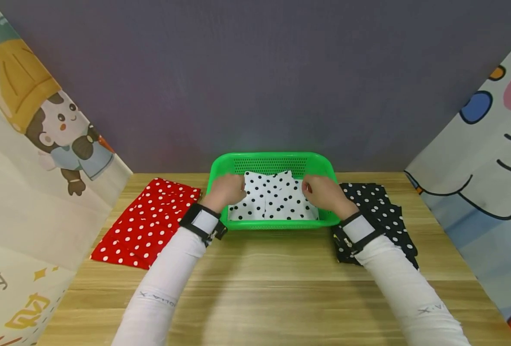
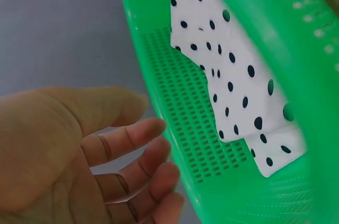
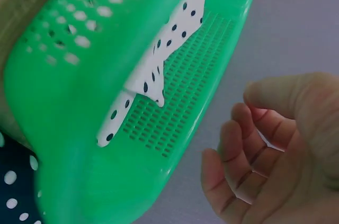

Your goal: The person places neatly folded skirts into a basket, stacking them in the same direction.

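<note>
A white polka-dot cloth (image 1: 273,197), folded and marked with black dots, lies inside a green plastic basket (image 1: 277,224). Over the basket's left side hovers my left hand (image 1: 228,189); in the left wrist view its fingers (image 2: 153,155) are loosely bent with nothing between them. My right hand (image 1: 323,192) is above the basket's right side. Seen from the right wrist, that hand's fingers (image 3: 233,144) curve loosely too and hold nothing. Both hands are apart from the cloth, one at each side of it.
Left of the basket a red cloth (image 1: 152,226) with white dots lies folded on the wooden table (image 1: 273,288). A black cloth (image 1: 385,216) with white dots lies at the right, partly under my right wrist. A grey wall (image 1: 273,81) rises behind the basket.
</note>
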### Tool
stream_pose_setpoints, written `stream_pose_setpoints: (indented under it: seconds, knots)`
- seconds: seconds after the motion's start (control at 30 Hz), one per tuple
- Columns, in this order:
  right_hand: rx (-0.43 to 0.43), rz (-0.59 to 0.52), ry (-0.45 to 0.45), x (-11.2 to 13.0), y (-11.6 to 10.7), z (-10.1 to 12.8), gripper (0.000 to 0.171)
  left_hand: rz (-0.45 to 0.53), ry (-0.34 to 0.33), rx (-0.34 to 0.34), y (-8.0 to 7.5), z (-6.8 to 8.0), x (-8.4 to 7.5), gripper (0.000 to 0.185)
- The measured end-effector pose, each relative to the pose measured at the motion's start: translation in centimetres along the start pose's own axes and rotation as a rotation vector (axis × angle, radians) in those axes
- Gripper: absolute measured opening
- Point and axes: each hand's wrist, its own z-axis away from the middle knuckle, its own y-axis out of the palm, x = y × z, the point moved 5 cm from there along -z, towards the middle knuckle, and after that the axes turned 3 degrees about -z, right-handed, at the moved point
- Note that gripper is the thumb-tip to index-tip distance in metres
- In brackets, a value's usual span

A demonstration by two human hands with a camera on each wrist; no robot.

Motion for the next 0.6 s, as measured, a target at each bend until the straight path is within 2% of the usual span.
stream_pose_setpoints:
  seconds: [0.33, 0.6]
  knots:
    - [-0.202, 0.029, -0.081, 1.6, 1.1, 4.7, 0.006, 0.024, 0.061, -0.251, 1.2, 4.4, -0.5, 0.008]
    - [-0.271, 0.044, -0.028, 1.7, 1.9, 7.7, 0.009, 0.015, 0.136, -0.445, 2.0, 7.9, -1.4, 0.014]
